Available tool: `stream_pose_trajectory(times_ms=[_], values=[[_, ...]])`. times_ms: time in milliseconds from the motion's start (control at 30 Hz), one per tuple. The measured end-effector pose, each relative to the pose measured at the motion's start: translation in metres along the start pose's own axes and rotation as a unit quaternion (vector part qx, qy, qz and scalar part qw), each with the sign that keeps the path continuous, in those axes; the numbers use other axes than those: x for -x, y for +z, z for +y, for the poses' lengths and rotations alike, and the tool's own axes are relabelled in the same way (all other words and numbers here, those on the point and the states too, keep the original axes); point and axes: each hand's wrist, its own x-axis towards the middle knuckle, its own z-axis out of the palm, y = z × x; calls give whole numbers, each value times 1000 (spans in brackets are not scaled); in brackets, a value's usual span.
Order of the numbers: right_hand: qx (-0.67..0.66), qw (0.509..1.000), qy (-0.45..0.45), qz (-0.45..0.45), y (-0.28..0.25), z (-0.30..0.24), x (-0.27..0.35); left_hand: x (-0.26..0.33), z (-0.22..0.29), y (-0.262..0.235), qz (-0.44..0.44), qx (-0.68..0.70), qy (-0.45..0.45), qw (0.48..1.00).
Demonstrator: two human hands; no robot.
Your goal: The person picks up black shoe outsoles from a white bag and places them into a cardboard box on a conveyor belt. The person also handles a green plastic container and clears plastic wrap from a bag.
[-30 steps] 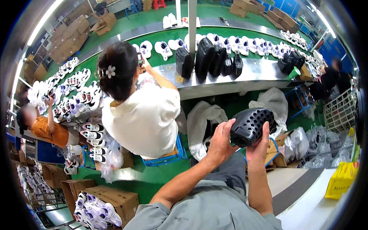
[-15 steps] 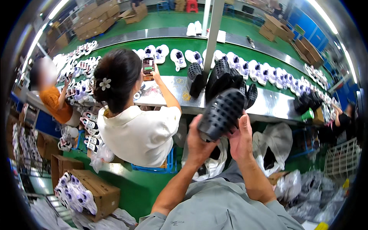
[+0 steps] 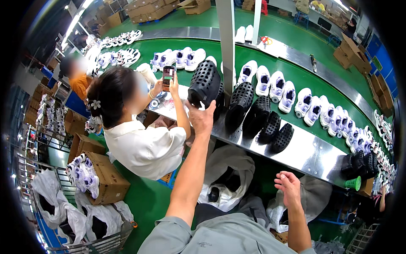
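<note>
My left hand (image 3: pixel 201 117) reaches forward, closed on the lower end of a black perforated clog-shaped piece (image 3: pixel 206 80). It is held upright at the bench edge, just left of a metal post. Part of another black piece shows behind it, and several more, such as this black perforated piece (image 3: pixel 240 106), line the metal bench edge (image 3: pixel 304 152) to the right. My right hand (image 3: pixel 289 187) hangs in front of the bench with loosely curled fingers and nothing in it. Below the bench, a whitish sack (image 3: pixel 230 163) has dark pieces in its opening.
A seated person (image 3: pixel 144 139) in a white shirt holds up a phone (image 3: pixel 168 78) close to my left arm. White-and-purple sneakers (image 3: pixel 287 96) stand along the green conveyor belt (image 3: pixel 270 59). The metal post (image 3: pixel 227 46) rises beside the held piece. A carton of shoes (image 3: pixel 108 175) sits at left.
My left hand has carried the black perforated piece from in front of me forward and left to the bench. My right hand has let go and moved right. The view has shifted too.
</note>
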Motion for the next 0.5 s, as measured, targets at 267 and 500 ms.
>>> stream_pose_trajectory(times_ms=[267,500], values=[[-48,997,53,23,-16,45,21,-10,-10,44,-19,-136,-88,987],[-57,996,65,34,-14,47,20,-13,-15,50,-62,-229,-92,967]])
